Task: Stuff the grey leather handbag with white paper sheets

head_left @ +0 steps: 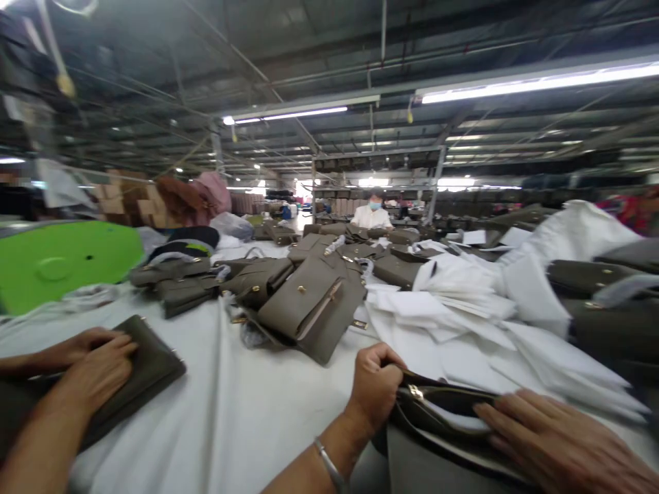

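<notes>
Left hand [375, 387] tight around bag [453, 401]

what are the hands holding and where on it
The left hand grips the olive bag by its open top edge; the right hand lies flat on it.

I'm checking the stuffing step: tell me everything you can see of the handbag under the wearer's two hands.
The handbag is dark olive-grey and looks like smooth leather or imitation leather. It lies on its side on the white-covered table, at the bottom right of the view, with its mouth open. A gold-toned metal fitting sits at the rim, and white paper shows inside. The left hand grips the rim, and the right hand lies flat across it.
</notes>
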Tool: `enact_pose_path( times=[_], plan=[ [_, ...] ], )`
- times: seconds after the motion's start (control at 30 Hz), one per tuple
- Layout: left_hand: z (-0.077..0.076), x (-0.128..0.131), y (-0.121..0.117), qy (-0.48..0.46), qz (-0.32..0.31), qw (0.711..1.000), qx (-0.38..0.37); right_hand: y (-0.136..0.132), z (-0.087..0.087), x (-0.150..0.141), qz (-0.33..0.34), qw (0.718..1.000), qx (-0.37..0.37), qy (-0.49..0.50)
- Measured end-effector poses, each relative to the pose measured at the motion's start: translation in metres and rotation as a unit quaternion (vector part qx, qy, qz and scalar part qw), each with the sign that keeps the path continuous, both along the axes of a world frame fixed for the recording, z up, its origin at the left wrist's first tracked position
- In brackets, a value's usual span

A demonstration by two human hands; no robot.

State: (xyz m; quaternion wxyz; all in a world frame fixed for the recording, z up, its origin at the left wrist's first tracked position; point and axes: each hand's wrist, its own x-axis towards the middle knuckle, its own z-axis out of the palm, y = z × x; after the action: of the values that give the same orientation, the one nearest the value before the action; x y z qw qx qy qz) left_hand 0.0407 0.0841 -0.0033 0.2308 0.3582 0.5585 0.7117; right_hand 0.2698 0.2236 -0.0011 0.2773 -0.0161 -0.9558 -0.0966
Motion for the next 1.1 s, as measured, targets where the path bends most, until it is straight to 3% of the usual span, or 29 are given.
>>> enact_pose_path(
  times=[0.1,0.2,0.27,0.37,0.43,0.53,0.6,0.67,0.73,0.83,0.93,1.1],
  plan=[
    [0.001,0.0,-0.004,0.036,-0.043,0.998,-0.019,-0.016,0.013,0.007,-0.07,0.997,-0.021,0.039],
    [0.0,-0.003,-0.006,0.076,-0.081,0.993,-0.039,-0.015,0.012,0.008,-0.14,0.98,-0.091,0.105],
    [-0.001,-0.008,-0.008,0.131,-0.09,0.985,-0.061,-0.009,0.012,0.005,-0.173,0.968,-0.155,0.099],
    [0.003,-0.018,-0.014,0.269,-0.086,0.955,-0.088,-0.002,0.02,-0.001,-0.178,0.931,-0.316,0.031],
    [0.017,-0.02,-0.02,0.378,-0.06,0.921,-0.071,0.001,0.024,-0.004,-0.157,0.9,-0.407,0.003],
    [0.05,-0.005,-0.022,0.519,-0.049,0.852,-0.049,0.004,0.021,-0.004,-0.136,0.893,-0.43,0.021],
    [0.072,0.016,-0.015,0.584,-0.088,0.799,-0.113,0.004,0.016,0.0,-0.102,0.894,-0.434,0.047],
    [0.088,0.041,-0.003,0.631,-0.131,0.73,-0.226,0.005,0.011,0.005,-0.052,0.877,-0.474,0.068],
    [0.094,0.064,0.01,0.673,-0.158,0.65,-0.316,0.006,0.008,0.01,-0.012,0.846,-0.527,0.079],
    [0.091,0.088,0.023,0.735,-0.154,0.557,-0.356,0.009,0.006,0.013,0.006,0.82,-0.568,0.073],
    [0.085,0.1,0.024,0.753,-0.131,0.528,-0.37,0.011,0.005,0.013,0.008,0.808,-0.585,0.069],
    [0.079,0.107,0.021,0.729,-0.137,0.542,-0.394,0.011,0.001,0.011,0.035,0.781,-0.618,0.086]
  ],
)
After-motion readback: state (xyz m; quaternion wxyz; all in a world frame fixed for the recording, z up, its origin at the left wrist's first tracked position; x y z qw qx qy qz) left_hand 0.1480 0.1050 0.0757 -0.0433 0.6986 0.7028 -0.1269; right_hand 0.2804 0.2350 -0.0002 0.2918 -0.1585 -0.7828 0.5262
